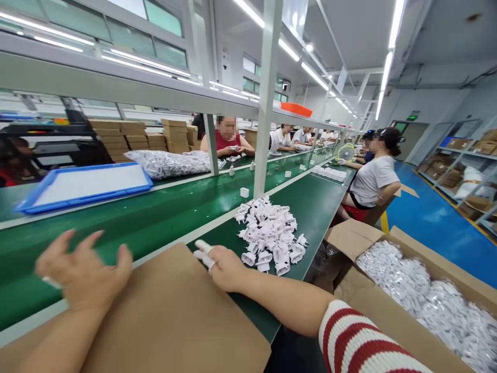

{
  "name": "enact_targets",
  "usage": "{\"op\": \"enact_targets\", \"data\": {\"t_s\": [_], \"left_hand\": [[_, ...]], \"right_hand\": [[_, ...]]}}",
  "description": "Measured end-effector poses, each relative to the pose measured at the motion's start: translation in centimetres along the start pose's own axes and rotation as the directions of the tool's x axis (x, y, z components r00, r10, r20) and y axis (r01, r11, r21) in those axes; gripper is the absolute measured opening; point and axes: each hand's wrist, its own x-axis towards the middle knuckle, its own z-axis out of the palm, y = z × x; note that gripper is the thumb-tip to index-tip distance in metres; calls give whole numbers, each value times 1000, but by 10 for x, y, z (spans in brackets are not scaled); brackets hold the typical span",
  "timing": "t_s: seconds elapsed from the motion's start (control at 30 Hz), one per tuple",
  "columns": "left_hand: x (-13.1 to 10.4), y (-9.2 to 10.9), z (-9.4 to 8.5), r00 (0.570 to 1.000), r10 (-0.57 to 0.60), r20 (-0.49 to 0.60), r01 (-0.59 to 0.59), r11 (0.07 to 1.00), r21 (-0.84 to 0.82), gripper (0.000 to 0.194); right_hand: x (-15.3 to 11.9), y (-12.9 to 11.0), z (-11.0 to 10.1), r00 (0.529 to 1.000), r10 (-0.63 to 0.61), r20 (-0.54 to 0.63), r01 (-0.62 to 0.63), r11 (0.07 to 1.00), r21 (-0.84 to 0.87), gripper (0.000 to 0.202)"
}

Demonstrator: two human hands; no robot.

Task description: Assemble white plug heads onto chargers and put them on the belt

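A large brown piece of cardboard (171, 316) lies close in front of me, over the near end of the green bench. My left hand (83, 269) is raised above its left side, fingers spread and slightly blurred, holding nothing. White covers wrap fingertips of my right hand (223, 264), which is at the cardboard's far right edge with its fingers close together against it. Just beyond that hand is a loose heap of white plug housings (269, 233), several with pins showing. Whether the cardboard is a sheet or part of a box, I cannot tell.
Right of the bench stands an open carton (392, 295) full of bagged white parts. A green conveyor belt (174, 194) carries scattered white pieces. Across it lie a blue-rimmed tray (89, 186) and a bulging clear bag (171, 163). A white post (266, 103) rises beside the heap. Co-workers sit along the line.
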Motion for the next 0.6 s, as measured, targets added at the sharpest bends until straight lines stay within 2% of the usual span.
{"op": "enact_targets", "data": {"t_s": [0.07, 0.13, 0.2, 0.27, 0.33, 0.4, 0.47, 0.53, 0.6], "left_hand": [[3, 8, 5, 986, 154, -71, -150, 987, 58, 76], [4, 10, 9, 971, 233, -42, -230, 970, 77, 61], [4, 9, 10, 972, 233, -7, -231, 969, 92, 50], [3, 5, 7, 979, 205, -2, -203, 973, 106, 44], [2, 1, 4, 985, 170, -24, -167, 981, 102, 42], [2, -1, 3, 991, 126, -49, -123, 990, 75, 43], [3, -2, 3, 995, 83, -63, -80, 996, 44, 44], [5, -2, 3, 996, 50, -73, -49, 999, 21, 45], [7, -1, 3, 997, 35, -74, -34, 999, 8, 44]], "right_hand": [[2, 6, 1, 1000, 15, -17, -15, 1000, 24, 23], [2, 11, 4, 1000, 11, -10, -11, 998, 61, 32], [-1, 13, 7, 999, -19, 28, 17, 997, 77, 42], [-4, 12, 7, 996, -53, 72, 51, 998, 24, 52], [-1, 7, 1, 992, -80, 102, 90, 991, -95, 58], [12, 2, -13, 989, -86, 116, 113, 963, -246, 61], [38, 0, -32, 993, -6, 121, 60, 894, -443, 65], [72, 4, -52, 979, 187, 78, -92, 753, -652, 66], [107, 14, -72, 949, 314, 11, -211, 664, -717, 66]]}}
